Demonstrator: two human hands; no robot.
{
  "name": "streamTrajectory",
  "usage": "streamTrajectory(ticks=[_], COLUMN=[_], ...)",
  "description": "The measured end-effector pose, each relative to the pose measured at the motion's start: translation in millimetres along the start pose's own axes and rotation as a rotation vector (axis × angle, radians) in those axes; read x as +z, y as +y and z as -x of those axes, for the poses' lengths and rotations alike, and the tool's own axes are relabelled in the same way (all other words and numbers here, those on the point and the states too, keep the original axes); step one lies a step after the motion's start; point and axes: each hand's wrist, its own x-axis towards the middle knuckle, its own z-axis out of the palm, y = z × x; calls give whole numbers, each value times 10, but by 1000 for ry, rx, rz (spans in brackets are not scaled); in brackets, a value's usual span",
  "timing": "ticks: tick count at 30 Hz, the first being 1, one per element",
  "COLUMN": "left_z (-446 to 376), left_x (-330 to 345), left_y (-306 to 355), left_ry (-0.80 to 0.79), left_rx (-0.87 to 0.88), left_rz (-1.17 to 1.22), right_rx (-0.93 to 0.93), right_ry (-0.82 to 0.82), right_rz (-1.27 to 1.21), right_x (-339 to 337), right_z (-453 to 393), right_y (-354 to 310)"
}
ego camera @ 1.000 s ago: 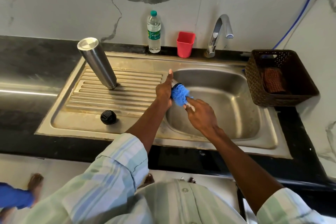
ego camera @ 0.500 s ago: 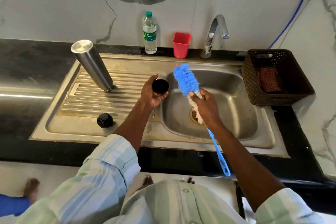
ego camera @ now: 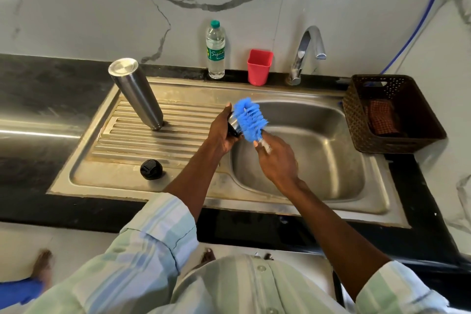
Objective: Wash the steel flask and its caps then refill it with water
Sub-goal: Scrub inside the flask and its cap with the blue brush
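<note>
Over the sink (ego camera: 300, 120), left grip (ego camera: 221, 132) clasps cap (ego camera: 233, 128); right grip (ego camera: 276, 158) clutches brush (ego camera: 249, 120).

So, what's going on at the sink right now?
Left hand grips cap; right hand scrubs it with brush. Flask inverted on drainboard. Nothing in the way.

Both forearms reach forward, bare below rolled striped sleeves. The left hand (ego camera: 221, 134) curls its fingers around a small item, thumb up. Just right of it, the right hand (ego camera: 276, 158) grips a handle.
</note>
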Motion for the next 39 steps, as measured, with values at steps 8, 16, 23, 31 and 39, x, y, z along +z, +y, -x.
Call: streamTrajectory(ticks=[8, 16, 23, 31, 39], left_z=[-65, -95, -30, 70, 153], left_x=[49, 95, 51, 4, -32], left_y=[-32, 50, -77, -71, 70], left_ry=[121, 196, 80, 117, 56], left_rx=[59, 118, 193, 184, 190], left_rz=[-89, -146, -170, -196, -145], right_rx=[-71, -119, -14, 2, 14], right_ry=[23, 37, 25, -15, -31], right_rz=[185, 163, 7, 82, 38], right_x=[66, 74, -10, 97, 70], right_z=[123, 255, -79, -34, 119], right_y=[49, 40, -57, -115, -187])
